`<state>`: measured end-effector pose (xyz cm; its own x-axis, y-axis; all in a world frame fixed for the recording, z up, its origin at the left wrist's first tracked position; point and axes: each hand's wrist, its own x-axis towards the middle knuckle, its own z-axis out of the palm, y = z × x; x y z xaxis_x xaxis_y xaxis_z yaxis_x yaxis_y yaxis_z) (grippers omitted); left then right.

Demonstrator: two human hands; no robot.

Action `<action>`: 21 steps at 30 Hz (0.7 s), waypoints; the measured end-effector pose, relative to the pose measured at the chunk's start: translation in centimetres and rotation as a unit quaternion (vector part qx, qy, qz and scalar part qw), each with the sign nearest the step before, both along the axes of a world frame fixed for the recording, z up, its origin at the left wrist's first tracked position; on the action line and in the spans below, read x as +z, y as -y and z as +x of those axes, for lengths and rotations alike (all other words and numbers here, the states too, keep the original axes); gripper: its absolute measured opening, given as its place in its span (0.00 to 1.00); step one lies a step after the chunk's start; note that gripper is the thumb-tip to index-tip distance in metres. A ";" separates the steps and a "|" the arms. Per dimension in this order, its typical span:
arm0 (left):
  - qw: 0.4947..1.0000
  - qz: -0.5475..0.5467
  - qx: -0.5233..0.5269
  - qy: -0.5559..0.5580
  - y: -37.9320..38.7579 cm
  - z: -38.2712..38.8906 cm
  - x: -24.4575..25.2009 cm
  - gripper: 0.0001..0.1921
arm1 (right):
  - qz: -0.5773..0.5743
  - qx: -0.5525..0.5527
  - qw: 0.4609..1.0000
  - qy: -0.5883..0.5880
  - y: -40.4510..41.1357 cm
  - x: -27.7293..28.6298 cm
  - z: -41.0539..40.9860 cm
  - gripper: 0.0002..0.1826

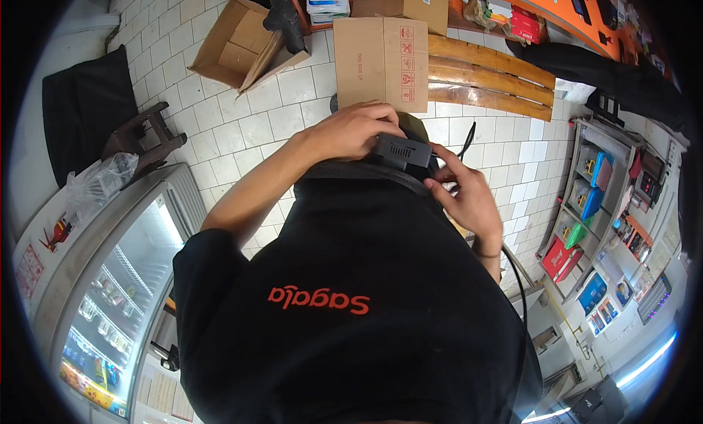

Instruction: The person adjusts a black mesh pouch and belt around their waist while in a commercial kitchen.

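At my waist, a small black vented box [405,150] sits against a black belt [362,171]. My left hand [365,128] is curled around its left end, the fingertips partly hidden behind it. On the other side, my right hand [464,190] has its index finger at the box's right corner, while the thumb rests lower, near the belt. Whatever lies between those right fingers is hidden. A thin black cable [468,141] loops up beyond the right hand. A thicker black cable [520,281] runs down along my right side. My black shirt [340,243] bears red lettering.
Ahead stand a closed cardboard box [360,56], an open carton [233,48] and a slatted wooden bench [483,75] on white floor tiles [288,89]. A lit glass-door refrigerator [118,297] is at left, near a dark stool [145,130]. Shelving [582,196] stands right; an orange counter [541,4] lies beyond.
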<state>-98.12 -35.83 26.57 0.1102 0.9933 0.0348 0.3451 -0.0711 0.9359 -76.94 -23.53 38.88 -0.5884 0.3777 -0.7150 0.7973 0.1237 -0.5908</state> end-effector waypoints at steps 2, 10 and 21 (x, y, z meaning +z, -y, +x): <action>0.999 0.032 -0.006 -0.014 -0.1 0.2 0.1 0.23 | 0.151 0.078 0.985 -0.035 -0.1 0.3 -0.2 0.26; 0.998 -0.006 0.064 0.011 0.0 0.5 1.1 0.19 | 0.170 0.098 0.955 -0.224 -2.1 -2.5 -1.9 0.20; 0.996 -0.028 0.045 -0.076 -2.1 1.7 -0.9 0.15 | 0.144 -0.128 0.950 -0.247 -2.9 -2.6 -0.7 0.18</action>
